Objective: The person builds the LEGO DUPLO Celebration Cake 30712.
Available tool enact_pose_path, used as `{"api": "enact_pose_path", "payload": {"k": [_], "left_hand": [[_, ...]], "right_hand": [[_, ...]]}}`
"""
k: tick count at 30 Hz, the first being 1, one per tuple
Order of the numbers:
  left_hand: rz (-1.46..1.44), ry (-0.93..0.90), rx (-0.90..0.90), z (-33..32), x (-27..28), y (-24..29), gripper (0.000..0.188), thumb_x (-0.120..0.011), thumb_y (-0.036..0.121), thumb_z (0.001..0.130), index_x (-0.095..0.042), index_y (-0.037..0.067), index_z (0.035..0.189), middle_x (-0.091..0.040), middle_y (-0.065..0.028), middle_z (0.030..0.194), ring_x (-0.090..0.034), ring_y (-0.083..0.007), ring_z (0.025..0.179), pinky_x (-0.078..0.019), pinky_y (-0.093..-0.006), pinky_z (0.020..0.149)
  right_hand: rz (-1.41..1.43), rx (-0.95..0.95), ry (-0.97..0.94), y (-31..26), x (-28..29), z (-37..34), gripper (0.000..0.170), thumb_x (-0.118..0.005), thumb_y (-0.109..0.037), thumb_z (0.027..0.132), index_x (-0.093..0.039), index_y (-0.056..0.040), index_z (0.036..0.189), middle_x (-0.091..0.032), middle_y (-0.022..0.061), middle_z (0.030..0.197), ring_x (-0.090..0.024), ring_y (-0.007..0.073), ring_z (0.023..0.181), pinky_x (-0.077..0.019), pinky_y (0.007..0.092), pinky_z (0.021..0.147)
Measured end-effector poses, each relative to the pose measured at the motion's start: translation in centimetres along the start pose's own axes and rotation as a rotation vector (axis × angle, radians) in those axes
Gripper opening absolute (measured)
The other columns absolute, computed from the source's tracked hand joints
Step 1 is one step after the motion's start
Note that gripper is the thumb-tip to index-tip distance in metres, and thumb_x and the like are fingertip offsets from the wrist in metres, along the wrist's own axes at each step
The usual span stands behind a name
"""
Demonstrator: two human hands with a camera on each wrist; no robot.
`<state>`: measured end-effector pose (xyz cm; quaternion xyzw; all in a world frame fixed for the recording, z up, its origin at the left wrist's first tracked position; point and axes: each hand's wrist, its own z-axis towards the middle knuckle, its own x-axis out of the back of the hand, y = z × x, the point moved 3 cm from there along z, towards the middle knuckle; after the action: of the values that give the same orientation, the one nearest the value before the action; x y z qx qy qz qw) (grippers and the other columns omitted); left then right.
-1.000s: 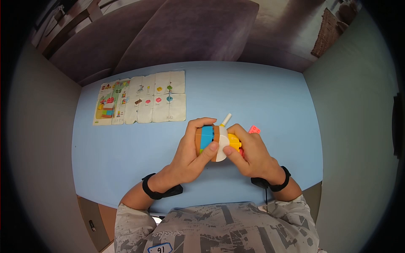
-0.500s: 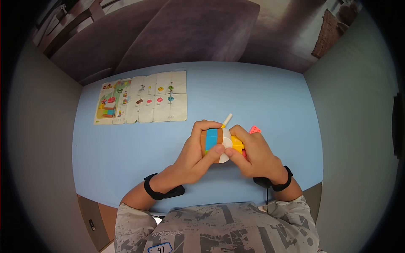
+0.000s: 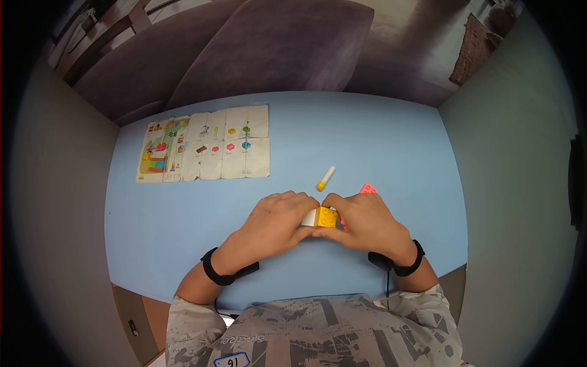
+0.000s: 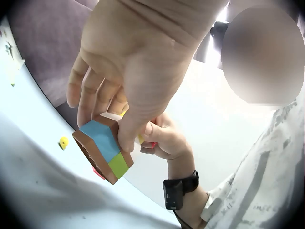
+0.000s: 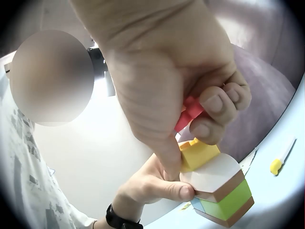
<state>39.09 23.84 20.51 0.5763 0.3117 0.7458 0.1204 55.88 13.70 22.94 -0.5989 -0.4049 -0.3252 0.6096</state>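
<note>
The left hand grips a block stack of brown, blue and green layers under a white rounded layer. On the white layer sits a yellow studded brick, which the right hand pinches between thumb and fingers. A red piece is tucked in the right hand's curled fingers. Both hands meet above the table, thumbs close together. Just beyond them lies a white stick with a yellow base. A pink brick shows behind the right hand.
A creased picture sheet lies flat at the table's back left. The blue table stands between grey side panels. Black wrist devices are strapped on both wrists, with a cable hanging from the right one.
The stack has been turned, so its yellow brick's studs now face the head camera. The left hand has moved left and rolled over, its back now uppermost. The white stick's yellow base is now uncovered.
</note>
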Motion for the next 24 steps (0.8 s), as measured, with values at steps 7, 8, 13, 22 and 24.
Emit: {"api": "enact_pose_path", "payload": {"k": [7,8,13,22,24], "left_hand": [[0.135,-0.017,0.046,-0.1,-1.0,-1.0,0.036,-0.084,0.026,0.087,-0.067,0.005,0.11,-0.072,-0.0126,0.098,-0.071,-0.0334,0.092,-0.056,-0.0451,0.08],[0.163,-0.036,0.062,-0.2,-1.1,-1.1,0.036,-0.084,0.027,0.087,-0.067,0.005,0.11,-0.072,-0.0127,0.098,-0.071,-0.0333,0.092,-0.056,-0.0451,0.08],[0.185,-0.12,0.135,-0.1,-1.3,-1.1,0.04,-0.086,0.023,0.085,-0.065,0.005,0.115,-0.072,-0.0127,0.103,-0.071,-0.0326,0.097,-0.056,-0.0452,0.083],[0.193,0.023,-0.166,0.0,-2.9,-0.5,0.058,-0.084,0.017,0.086,-0.058,0.005,0.137,-0.063,-0.0129,0.117,-0.067,-0.0286,0.108,-0.0562,-0.0403,0.088],[0.232,-0.048,-0.124,-0.1,-3.2,-0.7,0.056,-0.081,0.018,0.089,-0.057,0.005,0.138,-0.063,-0.012,0.11,-0.067,-0.0271,0.102,-0.0569,-0.0392,0.083]], "right_hand": [[-0.089,-0.106,-0.04,0.6,0.1,0.2,0.054,-0.082,-0.049,0.089,-0.068,-0.0013,0.111,-0.071,0.0155,0.072,-0.073,0.0353,0.069,-0.0538,0.0452,0.062],[-0.135,-0.123,-0.006,1.2,0.5,0.0,0.055,-0.083,-0.049,0.088,-0.068,-0.0015,0.111,-0.072,0.0155,0.073,-0.073,0.0353,0.07,-0.0539,0.0452,0.063],[-0.363,-0.364,0.132,5.6,2.2,-0.5,0.062,-0.09,-0.051,0.079,-0.068,-0.0019,0.11,-0.073,0.0147,0.074,-0.074,0.0347,0.074,-0.0558,0.0439,0.066],[-0.328,-0.535,-0.107,10.1,-0.1,-0.2,0.06,-0.092,-0.044,0.077,-0.068,0.0003,0.11,-0.076,0.0191,0.09,-0.074,0.0366,0.089,-0.0578,0.0445,0.078],[-0.343,-0.556,-0.171,9.7,-0.3,0.2,0.055,-0.089,-0.042,0.082,-0.068,0.0004,0.11,-0.076,0.0188,0.094,-0.075,0.035,0.093,-0.0588,0.0431,0.082]]}}
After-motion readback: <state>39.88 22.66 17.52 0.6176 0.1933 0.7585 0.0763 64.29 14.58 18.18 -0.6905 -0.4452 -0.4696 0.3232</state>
